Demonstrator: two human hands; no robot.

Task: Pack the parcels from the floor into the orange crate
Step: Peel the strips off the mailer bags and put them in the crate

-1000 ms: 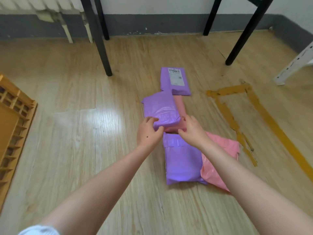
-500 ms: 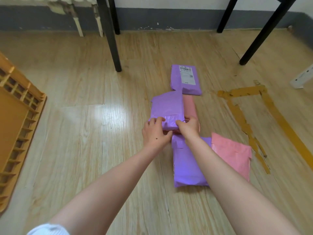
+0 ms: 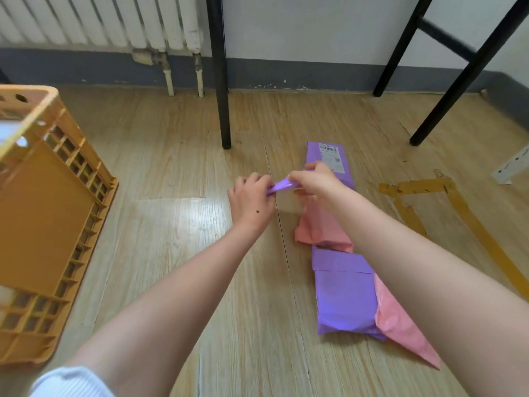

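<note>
The left hand (image 3: 252, 200) and right hand (image 3: 316, 181) are hiding most of the purple parcel (image 3: 282, 185). The left edge is cutting off the crate (image 3: 45, 213), and its inside is showing blurred. The right forearm (image 3: 400, 242) is covering part of the pink parcel (image 3: 320, 224). The label (image 3: 329, 156) is showing print too small to read.

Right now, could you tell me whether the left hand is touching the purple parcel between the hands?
Touching. The head view shows the left hand gripping one end of the purple parcel; the right hand pinches the other.

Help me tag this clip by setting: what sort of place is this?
Probably an ordinary indoor room rather than a warehouse: a white wall radiator, black furniture legs standing on wood-look flooring, and yellowish tape marks stuck to that floor.
</note>
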